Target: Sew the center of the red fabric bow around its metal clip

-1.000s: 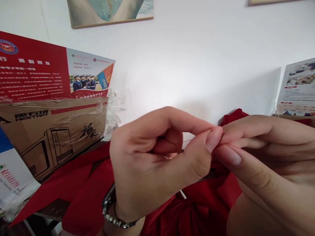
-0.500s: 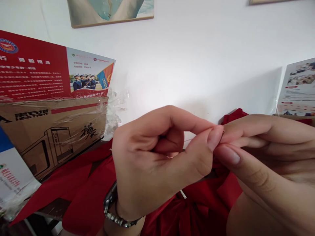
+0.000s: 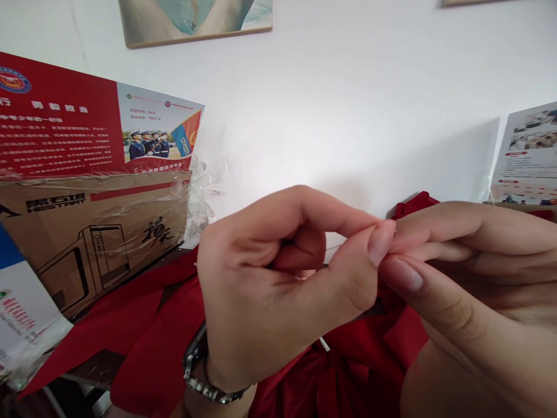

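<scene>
My left hand (image 3: 291, 278) is closed in a pinch in the middle of the head view, thumb against index finger. A thin thread (image 3: 333, 247) shows in the gap behind its thumb and runs toward the pinch. Fingertip to fingertip with it is my right hand (image 3: 470, 278), its thumb and index finger also pressed together. Whatever lies between the right fingertips is too small and hidden to make out. Below both hands lies bunched red cloth (image 3: 348, 377), with a small white strip (image 3: 324, 343) on it.
At the left stands a cardboard box (image 3: 104, 249) with torn clear tape, and a red printed board (image 3: 56, 122) rises above it. Another printed board (image 3: 528, 154) leans at the right. A framed picture (image 3: 198, 23) hangs on the white wall (image 3: 331, 87).
Both hands stay almost in place, fingertips together. A small dark loop seen at the left thumb tip earlier is no longer visible there.
</scene>
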Action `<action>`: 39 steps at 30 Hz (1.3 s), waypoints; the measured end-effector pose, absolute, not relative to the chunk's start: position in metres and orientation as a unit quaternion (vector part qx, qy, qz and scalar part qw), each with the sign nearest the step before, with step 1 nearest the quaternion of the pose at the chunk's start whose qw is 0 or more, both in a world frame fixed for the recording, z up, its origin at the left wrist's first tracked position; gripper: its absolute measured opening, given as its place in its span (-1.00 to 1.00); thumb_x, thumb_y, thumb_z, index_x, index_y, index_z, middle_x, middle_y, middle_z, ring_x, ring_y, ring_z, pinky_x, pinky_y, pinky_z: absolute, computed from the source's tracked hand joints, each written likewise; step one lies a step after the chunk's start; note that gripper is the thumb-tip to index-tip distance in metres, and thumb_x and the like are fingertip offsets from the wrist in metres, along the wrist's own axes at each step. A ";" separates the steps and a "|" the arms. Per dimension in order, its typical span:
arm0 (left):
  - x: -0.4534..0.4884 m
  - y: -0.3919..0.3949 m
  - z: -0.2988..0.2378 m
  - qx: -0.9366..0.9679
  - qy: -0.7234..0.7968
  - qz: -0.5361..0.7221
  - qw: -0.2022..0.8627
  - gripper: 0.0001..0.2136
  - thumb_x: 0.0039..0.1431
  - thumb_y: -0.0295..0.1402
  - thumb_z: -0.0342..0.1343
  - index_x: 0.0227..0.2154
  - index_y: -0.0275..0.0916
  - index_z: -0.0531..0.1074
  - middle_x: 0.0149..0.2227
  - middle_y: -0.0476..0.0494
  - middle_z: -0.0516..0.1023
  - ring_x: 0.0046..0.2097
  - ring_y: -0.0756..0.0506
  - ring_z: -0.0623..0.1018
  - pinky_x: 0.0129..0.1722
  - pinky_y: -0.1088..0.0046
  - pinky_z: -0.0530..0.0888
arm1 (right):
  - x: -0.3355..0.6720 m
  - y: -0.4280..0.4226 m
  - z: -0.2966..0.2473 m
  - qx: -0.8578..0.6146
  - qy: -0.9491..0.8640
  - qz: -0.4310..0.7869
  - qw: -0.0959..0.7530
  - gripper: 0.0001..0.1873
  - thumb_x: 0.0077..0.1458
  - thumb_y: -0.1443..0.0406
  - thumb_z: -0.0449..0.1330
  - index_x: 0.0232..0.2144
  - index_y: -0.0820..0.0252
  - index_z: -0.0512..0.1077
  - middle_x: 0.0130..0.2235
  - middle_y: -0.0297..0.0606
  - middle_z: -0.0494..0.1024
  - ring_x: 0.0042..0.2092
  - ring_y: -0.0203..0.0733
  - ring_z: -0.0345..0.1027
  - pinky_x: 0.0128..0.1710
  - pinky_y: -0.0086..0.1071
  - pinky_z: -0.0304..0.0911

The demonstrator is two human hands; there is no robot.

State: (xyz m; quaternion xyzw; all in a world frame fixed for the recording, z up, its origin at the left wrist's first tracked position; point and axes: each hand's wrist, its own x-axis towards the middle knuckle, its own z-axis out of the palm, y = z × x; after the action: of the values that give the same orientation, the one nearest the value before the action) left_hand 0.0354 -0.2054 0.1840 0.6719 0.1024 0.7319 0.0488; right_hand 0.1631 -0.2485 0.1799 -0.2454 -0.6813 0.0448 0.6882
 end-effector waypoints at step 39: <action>0.038 -0.207 0.184 0.665 0.101 0.733 0.102 -0.60 0.21 0.00 -0.04 -0.54 -0.17 0.47 -0.73 0.10 0.29 -0.65 0.12 0.33 -0.73 0.47 0.12 | 0.161 -0.246 0.178 -0.223 -0.701 0.001 0.677 -0.79 0.06 0.47 0.23 -0.33 0.04 0.55 -0.45 -0.39 0.59 -0.49 -0.31 0.47 -0.55 -0.56 0.46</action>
State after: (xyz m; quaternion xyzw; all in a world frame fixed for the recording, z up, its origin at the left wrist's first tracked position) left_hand 0.0376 -0.2066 0.1844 0.6649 0.1008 0.7330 0.1024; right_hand 0.1605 -0.2464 0.1781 -0.2225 -0.7013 0.0015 0.6773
